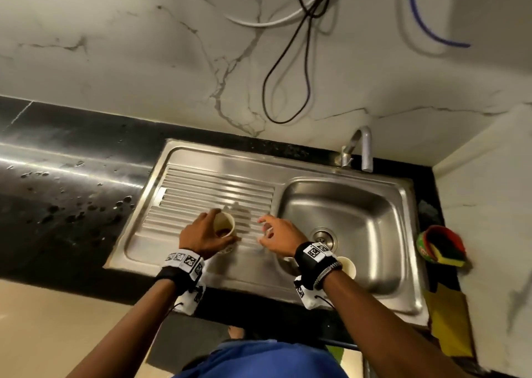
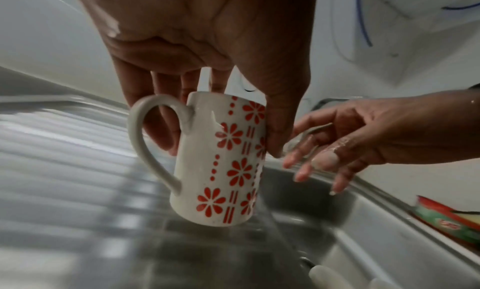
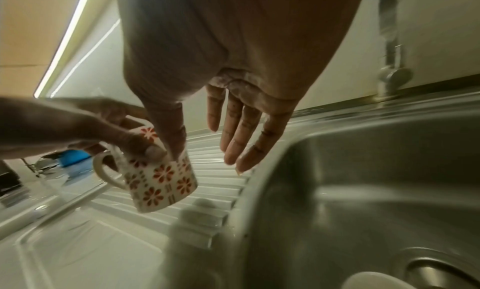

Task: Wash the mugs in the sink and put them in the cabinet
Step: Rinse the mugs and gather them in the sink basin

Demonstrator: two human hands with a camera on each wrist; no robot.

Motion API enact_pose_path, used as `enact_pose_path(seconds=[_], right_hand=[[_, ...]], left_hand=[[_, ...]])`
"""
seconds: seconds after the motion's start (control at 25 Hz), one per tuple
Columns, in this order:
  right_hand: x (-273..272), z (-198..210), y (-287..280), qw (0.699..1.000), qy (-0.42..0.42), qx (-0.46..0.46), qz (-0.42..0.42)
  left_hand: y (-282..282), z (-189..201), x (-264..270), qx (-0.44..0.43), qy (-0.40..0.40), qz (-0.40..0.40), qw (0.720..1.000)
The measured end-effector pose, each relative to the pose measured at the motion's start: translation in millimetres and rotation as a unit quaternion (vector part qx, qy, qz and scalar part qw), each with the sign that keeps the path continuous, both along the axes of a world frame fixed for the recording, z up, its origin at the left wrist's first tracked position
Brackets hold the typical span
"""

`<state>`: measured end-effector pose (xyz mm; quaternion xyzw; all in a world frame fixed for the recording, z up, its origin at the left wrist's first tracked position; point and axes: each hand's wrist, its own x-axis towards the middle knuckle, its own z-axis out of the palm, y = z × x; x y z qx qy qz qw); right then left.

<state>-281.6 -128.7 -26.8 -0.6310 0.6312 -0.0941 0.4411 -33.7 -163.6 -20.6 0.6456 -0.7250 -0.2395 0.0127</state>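
Observation:
My left hand [image 1: 201, 230] grips a white mug with red flowers [image 1: 224, 224] by its rim, thumb on one side and fingers on the other. It holds the mug [image 2: 223, 160] tilted just over the ribbed draining board [image 1: 201, 187]. Brown residue shows inside it. To the mug's right, my right hand [image 1: 276, 233] hovers open and holds nothing, with soap foam on its fingers [image 2: 324, 160]. A second pale mug [image 1: 347, 266] stands in the sink basin [image 1: 359, 205], partly hidden behind my right wrist; its rim [image 3: 376, 281] shows at the bottom of the right wrist view.
A tap [image 1: 361, 147] stands at the back of the steel sink, with no water running that I can see. A red and green tub with a sponge [image 1: 440, 246] sits on the counter to the right, a yellow cloth [image 1: 449, 323] nearer. The wet black counter [image 1: 72, 187] lies to the left.

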Motion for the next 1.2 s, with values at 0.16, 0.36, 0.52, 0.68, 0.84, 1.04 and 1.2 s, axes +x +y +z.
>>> enact_pose_path(seconds=[0.16,0.36,0.52,0.68,0.84,1.04,1.2], right_hand=[[-63,9,8,0.998,-0.034,-0.031,-0.044],[-151,-3,30,0.970,-0.075,-0.048,-0.224],[-207,-19,39,0.937,-0.076,-0.050,-0.337],[-232,-25,29,0.927,-0.094,-0.047,-0.361],[-238,-29,9,0.930,-0.104,-0.066,-0.347],[-240,-37,-6,0.932,-0.123,-0.077,-0.333],[-233,-41,-16,0.926,-0.129,-0.102,-0.341]], left_hand=[[-21,14,-116,0.035,0.079,-0.109,0.990],[-30,19,-232,0.127,0.171,-0.260,0.942],[-85,18,-299,0.109,0.134,-0.262,0.949],[-135,35,-349,-0.011,0.041,-0.244,0.969],[-165,31,-387,0.001,-0.051,-0.295,0.954],[-177,16,-393,-0.003,-0.047,-0.307,0.951],[-180,7,-369,-0.044,0.032,-0.296,0.954]])
